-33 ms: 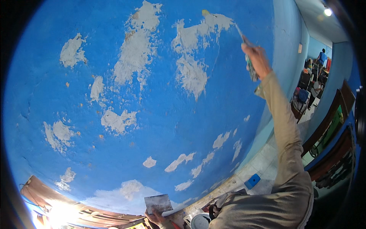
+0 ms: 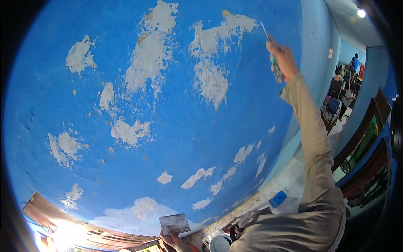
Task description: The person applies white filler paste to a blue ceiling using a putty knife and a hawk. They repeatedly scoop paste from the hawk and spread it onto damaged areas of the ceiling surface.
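Observation:
High on the right, my right hand is closed round the handle of a putty knife. Its thin blade points up and left, just beside the right end of a whitish filler patch on the blue wall. Whether the blade touches the wall, I cannot tell. Low in the view, my left hand grips a flat rectangular plate with a smeared grey surface. Part of that hand is hidden behind the plate. More rough filler patches are scattered over the wall.
A white round container stands at the bottom beside my body. On the pale floor lies a blue object. Brown wooden furniture and a bright lamp are at the lower left. Through a doorway at right, a person is visible.
The putty knife has tilted a little more upright, its tip shifting slightly up and off the filler patch's end. My left hand and the plate have stayed in place.

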The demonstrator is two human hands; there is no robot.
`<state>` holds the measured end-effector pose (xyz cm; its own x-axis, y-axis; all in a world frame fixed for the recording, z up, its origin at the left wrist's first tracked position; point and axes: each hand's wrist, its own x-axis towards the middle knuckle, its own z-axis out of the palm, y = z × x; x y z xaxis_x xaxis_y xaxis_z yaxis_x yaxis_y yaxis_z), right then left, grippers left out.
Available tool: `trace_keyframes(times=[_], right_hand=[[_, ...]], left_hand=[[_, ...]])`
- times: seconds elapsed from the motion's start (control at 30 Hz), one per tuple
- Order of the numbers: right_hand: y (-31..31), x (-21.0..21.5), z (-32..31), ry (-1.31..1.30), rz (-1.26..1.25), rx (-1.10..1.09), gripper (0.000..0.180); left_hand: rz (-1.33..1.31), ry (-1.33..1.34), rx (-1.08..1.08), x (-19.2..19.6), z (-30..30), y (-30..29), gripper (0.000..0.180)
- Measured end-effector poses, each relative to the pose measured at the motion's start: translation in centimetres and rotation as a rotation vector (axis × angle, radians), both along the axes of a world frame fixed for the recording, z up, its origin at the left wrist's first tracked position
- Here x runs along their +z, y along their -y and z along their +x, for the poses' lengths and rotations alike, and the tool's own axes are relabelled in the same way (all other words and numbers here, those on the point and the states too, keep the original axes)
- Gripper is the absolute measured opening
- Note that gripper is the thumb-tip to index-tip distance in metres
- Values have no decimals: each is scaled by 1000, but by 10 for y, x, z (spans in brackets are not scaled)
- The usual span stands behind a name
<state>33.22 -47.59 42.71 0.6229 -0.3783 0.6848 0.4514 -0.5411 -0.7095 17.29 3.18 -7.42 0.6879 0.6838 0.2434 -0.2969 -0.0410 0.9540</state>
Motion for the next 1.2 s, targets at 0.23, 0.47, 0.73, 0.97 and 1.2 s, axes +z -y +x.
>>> trace_keyframes(times=[0.23,0.47,0.73,0.97,1.2], right_hand=[[-28,26,14,-8,-391,-118,60],[-77,-9,-13,52,-648,-25,50],[-29,-20,43,278,-650,-399,53],[-28,-51,38,107,-754,-337,60],[52,-17,-18,268,-906,-282,51]], left_hand=[[-129,19,-27,-14,-15,11,34],[12,-36,21,-34,-10,-22,37],[-138,-81,-68,39,-15,21,39],[-97,19,108,-43,-8,-22,38],[23,-89,4,-35,7,-18,37]])
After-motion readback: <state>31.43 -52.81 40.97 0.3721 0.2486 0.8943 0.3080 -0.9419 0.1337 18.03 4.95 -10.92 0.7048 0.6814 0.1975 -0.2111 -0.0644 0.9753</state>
